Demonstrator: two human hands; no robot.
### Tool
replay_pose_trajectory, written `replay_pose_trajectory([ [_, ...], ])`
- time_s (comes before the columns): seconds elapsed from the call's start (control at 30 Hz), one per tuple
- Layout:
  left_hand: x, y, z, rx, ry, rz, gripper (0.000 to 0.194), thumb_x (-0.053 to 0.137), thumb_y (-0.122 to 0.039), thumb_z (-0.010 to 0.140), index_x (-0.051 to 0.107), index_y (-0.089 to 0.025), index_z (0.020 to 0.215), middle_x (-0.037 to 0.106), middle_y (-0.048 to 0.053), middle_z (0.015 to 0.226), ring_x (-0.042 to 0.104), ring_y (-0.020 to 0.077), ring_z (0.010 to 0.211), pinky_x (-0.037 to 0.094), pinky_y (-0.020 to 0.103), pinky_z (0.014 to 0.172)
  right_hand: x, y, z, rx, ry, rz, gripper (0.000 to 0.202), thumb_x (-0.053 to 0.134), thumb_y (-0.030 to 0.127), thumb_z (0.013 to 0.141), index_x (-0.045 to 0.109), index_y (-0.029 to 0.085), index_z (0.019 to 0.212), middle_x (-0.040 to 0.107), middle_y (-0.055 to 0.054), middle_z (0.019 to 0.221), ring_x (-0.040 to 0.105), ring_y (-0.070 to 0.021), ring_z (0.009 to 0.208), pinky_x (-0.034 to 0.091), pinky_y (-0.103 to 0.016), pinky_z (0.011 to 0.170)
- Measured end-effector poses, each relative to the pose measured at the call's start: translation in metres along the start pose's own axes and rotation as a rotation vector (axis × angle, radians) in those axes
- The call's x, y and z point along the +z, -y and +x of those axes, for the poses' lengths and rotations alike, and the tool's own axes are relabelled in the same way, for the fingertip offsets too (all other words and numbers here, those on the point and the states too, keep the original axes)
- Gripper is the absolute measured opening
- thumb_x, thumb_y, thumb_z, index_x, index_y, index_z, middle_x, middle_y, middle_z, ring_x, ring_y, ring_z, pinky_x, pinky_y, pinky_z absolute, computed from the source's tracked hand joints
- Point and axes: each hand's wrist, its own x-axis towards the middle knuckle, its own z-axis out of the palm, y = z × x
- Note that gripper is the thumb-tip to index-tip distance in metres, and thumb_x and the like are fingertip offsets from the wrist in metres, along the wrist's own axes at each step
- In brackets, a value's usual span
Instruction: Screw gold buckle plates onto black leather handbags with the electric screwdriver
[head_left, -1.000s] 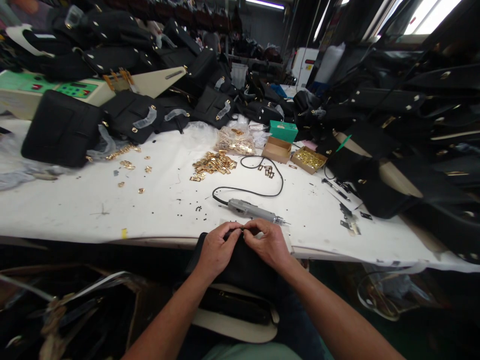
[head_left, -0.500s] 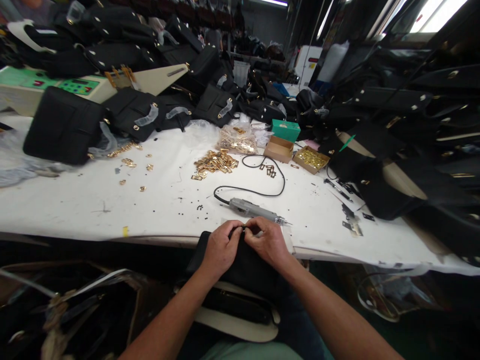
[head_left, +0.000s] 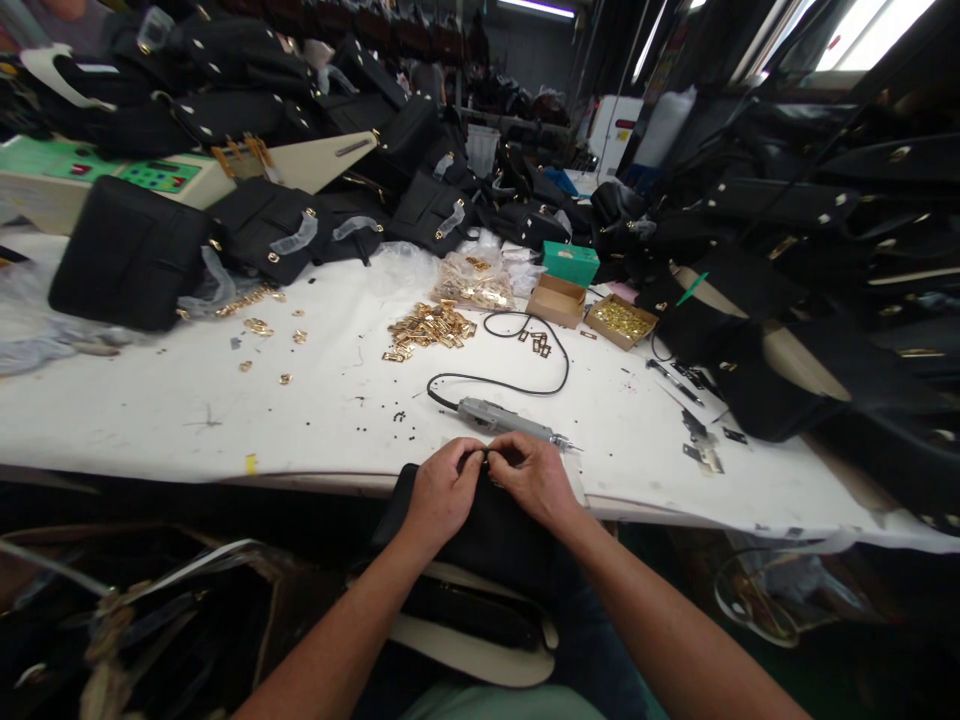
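A black bag (head_left: 499, 550) lies in my lap, its far end against the table's front edge. Its opening with a pale lining edge (head_left: 465, 650) faces me. My left hand (head_left: 446, 492) pinches the far edge of the bag, thumb and fingers closed. Close against it, my right hand (head_left: 534, 482) is also closed, its fingertips meeting the left ones at the same spot. Whatever small part sits between the fingertips is mostly hidden. Just beyond the hands rests a grey electric screwdriver (head_left: 502, 418), its bit pointing right.
Gold metal fittings (head_left: 431, 328) form a pile mid-table, with a plastic bag of fittings (head_left: 474, 280) behind. A cardboard box (head_left: 621, 320) holds small golden pieces. The screwdriver's black cord (head_left: 510, 385) loops across the white table (head_left: 187, 400). Black bags (head_left: 131, 255) crowd the back and right.
The hands stay at the same spot on the bag, with only a slight shift of the fingertips. The brassy glint between them shows less now.
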Motion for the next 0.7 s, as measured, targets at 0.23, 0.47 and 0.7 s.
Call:
replay_pose_trajectory([
  [0.23,0.0012,-0.0012,-0.0005,-0.007,-0.006,0.004,0.020,0.050,-0.029,0.093,0.070,-0.025,0.096,0.076,0.001,0.095,0.068,0.0197,0.090,0.049,0.031,0.084,0.0015,0.0035,0.0011,0.029,-0.023,-0.065,0.010,0.064,0.025,0.079,0.073,0.019,0.077,0.071,-0.001,0.069,0.064,-0.0174,0.063,0.050,-0.027,0.061],
  [0.47,0.0047,0.0023,-0.0012,0.031,-0.024,0.043,0.019,0.052,-0.026,0.092,0.071,-0.026,0.096,0.076,0.001,0.095,0.068,0.0195,0.090,0.049,0.031,0.083,0.0052,0.0011,0.0021,-0.035,-0.077,-0.140,0.014,0.061,0.018,0.075,0.074,0.021,0.077,0.073,-0.002,0.070,0.065,-0.0188,0.063,0.051,-0.029,0.061],
  [0.7,0.0019,0.0015,0.0008,-0.017,-0.009,0.007,0.019,0.055,-0.029,0.092,0.073,-0.027,0.096,0.077,-0.002,0.093,0.069,0.0191,0.088,0.049,0.030,0.081,-0.0022,-0.0029,0.0004,0.020,0.009,-0.009,0.021,0.057,0.016,0.078,0.076,0.021,0.085,0.075,-0.001,0.078,0.067,-0.0176,0.067,0.052,-0.028,0.063],
])
